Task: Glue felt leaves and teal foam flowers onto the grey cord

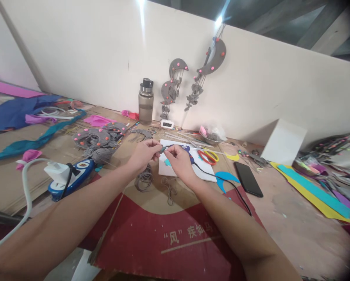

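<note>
Two bare hands are held close together above a sheet of brown and red cardboard point(169, 218) on the workbench. The left hand point(144, 154) and the right hand point(179, 160) are both pinched narrow, thumb against forefinger, on one small grey piece point(162, 149) that spans the short gap between the two sets of fingertips. The piece is gripped at its left end by the left fingertips point(158, 147) and at its right end by the right fingertips point(169, 151); its exact form is too small to be made out. It is held clear of the surface, above the near edge of a white sheet point(204, 171). Loose grey cord point(144, 180) is seen on the cardboard below the left wrist, and a second tangle point(169, 189) just to its right. A blue glue gun point(185, 150) lies on the white sheet behind the right hand, with its black cable point(236, 191) trailing beside the right forearm. Red-and-yellow scissors point(208, 157), a blue crescent point(226, 179) and a black phone point(247, 178) lie to the right, well apart from the hands. A grey bottle point(146, 101) stands at the wall, and grey crescent hangings point(192, 74) are fixed to it.
</note>
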A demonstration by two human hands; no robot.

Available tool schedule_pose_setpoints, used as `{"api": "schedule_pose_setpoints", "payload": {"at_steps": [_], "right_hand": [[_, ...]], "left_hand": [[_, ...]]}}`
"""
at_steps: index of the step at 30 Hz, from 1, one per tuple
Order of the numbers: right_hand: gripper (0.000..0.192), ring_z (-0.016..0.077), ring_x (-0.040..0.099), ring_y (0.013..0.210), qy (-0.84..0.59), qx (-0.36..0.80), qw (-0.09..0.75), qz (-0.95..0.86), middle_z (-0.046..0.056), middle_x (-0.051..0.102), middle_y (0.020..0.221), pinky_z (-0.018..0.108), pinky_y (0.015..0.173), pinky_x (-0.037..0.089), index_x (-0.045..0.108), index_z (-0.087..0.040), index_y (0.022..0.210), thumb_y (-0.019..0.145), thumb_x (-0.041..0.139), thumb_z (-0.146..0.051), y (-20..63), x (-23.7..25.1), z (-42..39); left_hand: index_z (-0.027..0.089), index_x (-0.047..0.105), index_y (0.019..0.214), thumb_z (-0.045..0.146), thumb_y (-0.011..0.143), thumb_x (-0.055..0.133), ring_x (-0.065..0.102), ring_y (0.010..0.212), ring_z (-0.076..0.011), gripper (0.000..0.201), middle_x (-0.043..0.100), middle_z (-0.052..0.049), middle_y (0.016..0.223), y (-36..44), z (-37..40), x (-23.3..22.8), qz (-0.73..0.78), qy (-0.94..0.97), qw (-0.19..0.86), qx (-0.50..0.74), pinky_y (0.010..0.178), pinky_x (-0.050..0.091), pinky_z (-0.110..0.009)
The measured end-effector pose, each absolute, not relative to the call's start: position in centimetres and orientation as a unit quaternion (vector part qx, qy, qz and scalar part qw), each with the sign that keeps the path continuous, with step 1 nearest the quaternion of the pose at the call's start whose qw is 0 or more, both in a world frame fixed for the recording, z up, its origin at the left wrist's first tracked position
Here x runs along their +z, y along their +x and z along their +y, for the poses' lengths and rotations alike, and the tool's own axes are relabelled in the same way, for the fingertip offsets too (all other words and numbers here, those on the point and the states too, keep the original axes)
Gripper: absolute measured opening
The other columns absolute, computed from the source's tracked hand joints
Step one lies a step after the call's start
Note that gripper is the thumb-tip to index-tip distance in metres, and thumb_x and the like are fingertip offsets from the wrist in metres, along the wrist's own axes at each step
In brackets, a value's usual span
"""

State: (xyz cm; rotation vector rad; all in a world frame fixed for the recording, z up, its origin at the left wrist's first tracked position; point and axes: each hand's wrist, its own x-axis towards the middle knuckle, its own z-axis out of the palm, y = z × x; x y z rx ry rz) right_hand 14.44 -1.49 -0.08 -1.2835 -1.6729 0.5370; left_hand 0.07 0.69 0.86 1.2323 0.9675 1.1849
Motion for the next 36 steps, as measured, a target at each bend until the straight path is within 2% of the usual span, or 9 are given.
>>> {"api": "schedule_pose_setpoints", "payload": {"at_steps": [11, 19, 25, 32, 36], "right_hand": [[0.020, 0.0100, 0.045, 0.056, -0.535, 0.273, 0.500, -0.624, -0.004, 0.054, 0.061, 0.023, 0.053, 0.036, 0.057, -0.018, 0.069, 0.074, 0.059, -0.037, 14.5, -0.7, -0.7], [0.021, 0.0097, 0.044, 0.055, -0.554, 0.267, 0.516, -0.596, -0.004, 0.052, 0.058, 0.022, 0.052, 0.034, 0.056, -0.018, 0.065, 0.070, 0.062, -0.038, 14.8, -1.1, -0.3], [0.018, 0.0098, 0.043, 0.054, -0.569, 0.240, 0.498, -0.609, -0.005, 0.051, 0.057, 0.023, 0.052, 0.033, 0.056, -0.019, 0.064, 0.070, 0.061, -0.035, 14.7, -0.5, -0.8], [0.016, 0.0099, 0.042, 0.052, -0.564, 0.208, 0.480, -0.638, -0.005, 0.049, 0.056, 0.023, 0.051, 0.032, 0.054, -0.020, 0.065, 0.072, 0.059, -0.033, 14.5, -0.4, -1.2], [0.011, 0.0104, 0.044, 0.056, -0.540, 0.192, 0.470, -0.672, -0.005, 0.050, 0.060, 0.024, 0.055, 0.034, 0.056, -0.019, 0.071, 0.075, 0.056, -0.030, 14.3, -0.5, -1.3]], "left_hand": [[0.014, 0.054, 0.067, 0.020, 0.065, 0.066, 0.049, 0.047, -0.0067, 0.013, 0.052, 0.003, 0.053, 0.4, 0.0, 1.3, 0.381, 0.458, 0.627, 0.501, 0.041, 0.035, -0.017], [0.011, 0.058, 0.071, 0.021, 0.068, 0.067, 0.053, 0.050, -0.0067, 0.014, 0.057, 0.000, 0.059, 0.6, 0.3, 0.8, 0.360, 0.476, 0.638, 0.486, 0.047, 0.041, -0.018], [0.011, 0.058, 0.069, 0.019, 0.067, 0.068, 0.051, 0.050, -0.0064, 0.013, 0.056, 0.001, 0.059, 0.7, 0.4, 0.5, 0.343, 0.456, 0.666, 0.480, 0.047, 0.040, -0.019], [0.011, 0.057, 0.068, 0.016, 0.071, 0.064, 0.048, 0.044, -0.0061, 0.009, 0.054, 0.001, 0.053, 0.8, 0.3, 0.5, 0.387, 0.465, 0.638, 0.476, 0.041, 0.035, -0.017], [0.011, 0.056, 0.065, 0.016, 0.069, 0.064, 0.048, 0.044, -0.0057, 0.010, 0.053, 0.002, 0.052, 0.6, 0.7, 0.3, 0.397, 0.448, 0.626, 0.499, 0.041, 0.035, -0.017]]}}
